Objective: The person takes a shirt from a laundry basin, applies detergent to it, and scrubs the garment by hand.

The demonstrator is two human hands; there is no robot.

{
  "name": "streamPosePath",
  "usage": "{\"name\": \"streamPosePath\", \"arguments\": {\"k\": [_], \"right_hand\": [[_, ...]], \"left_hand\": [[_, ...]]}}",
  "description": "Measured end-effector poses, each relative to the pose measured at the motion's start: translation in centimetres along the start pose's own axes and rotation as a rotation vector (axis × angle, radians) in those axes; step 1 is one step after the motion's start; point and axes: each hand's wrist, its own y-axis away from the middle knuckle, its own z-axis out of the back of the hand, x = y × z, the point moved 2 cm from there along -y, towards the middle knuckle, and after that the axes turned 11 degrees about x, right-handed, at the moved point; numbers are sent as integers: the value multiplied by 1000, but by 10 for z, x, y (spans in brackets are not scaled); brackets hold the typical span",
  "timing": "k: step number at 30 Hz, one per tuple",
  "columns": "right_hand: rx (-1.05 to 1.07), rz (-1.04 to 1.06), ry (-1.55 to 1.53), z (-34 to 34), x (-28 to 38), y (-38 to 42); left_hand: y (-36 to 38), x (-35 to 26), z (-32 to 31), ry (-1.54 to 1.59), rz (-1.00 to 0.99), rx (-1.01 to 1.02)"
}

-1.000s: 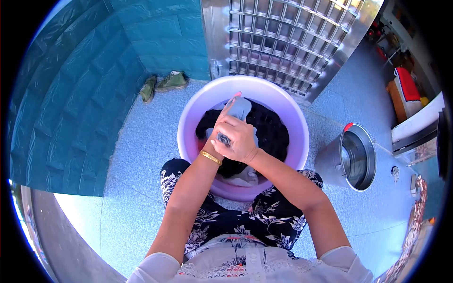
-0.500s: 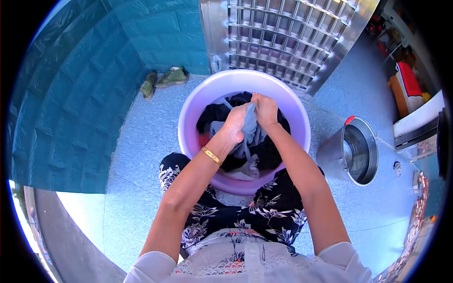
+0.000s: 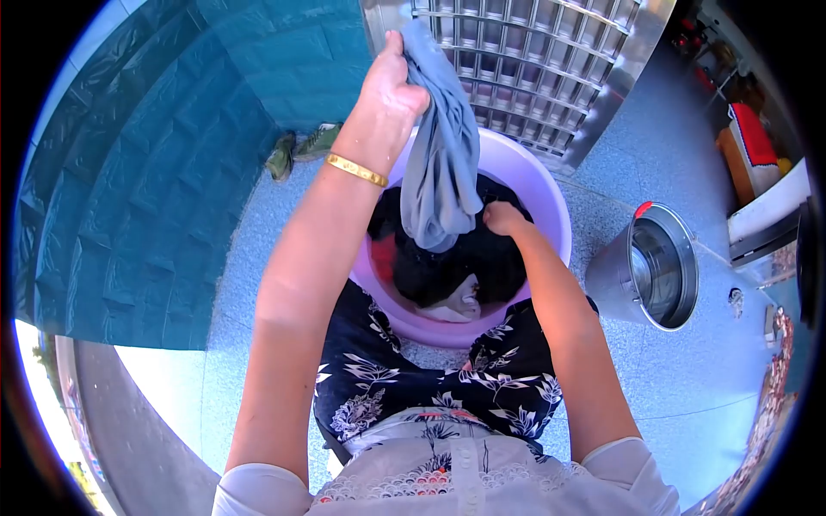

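Observation:
A long grey-blue wet garment (image 3: 440, 142) hangs in folds from my left hand (image 3: 391, 82), which is closed on its upper end. That hand is raised past the far rim of a lilac plastic basin (image 3: 544, 202). The garment's lower end dangles over black clothes (image 3: 460, 267) heaped in the basin. My right hand (image 3: 502, 219) is at the basin's right inner side, close to the garment's lower end. Its fingers are curled in, and whatever they may grip is hidden. A pale cloth (image 3: 456, 305) and a red one (image 3: 383, 256) also lie in the basin.
A metal bucket (image 3: 613, 275) with liquid inside stands right of the basin. Green shoes (image 3: 280, 159) sit by the teal wall (image 3: 138, 189). A metal barred gate (image 3: 533, 69) rises directly behind the basin. My knees flank the basin's near side.
My left hand has lifted the grey-blue garment up and away from the basin, so it now hangs long. My right hand has come off it and moved lower and to the right.

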Motion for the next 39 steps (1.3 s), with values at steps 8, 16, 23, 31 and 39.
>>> {"name": "streamPosePath", "arguments": {"k": [8, 16, 23, 31, 39], "right_hand": [[-122, 337, -991, 71, 90, 70], [2, 706, -1369, 110, 108, 104], [10, 335, -2028, 77, 96, 64], [141, 608, -2263, 96, 71, 72], [273, 981, -2230, 109, 54, 92]], "left_hand": [[-20, -24, -33, 67, -247, 34], [-9, 13, -26, 18, -279, -48], [18, 62, -14, -880, 319, 405], [59, 80, 156, -1207, 501, -33], [63, 136, 162, -746, 530, -6]]}}
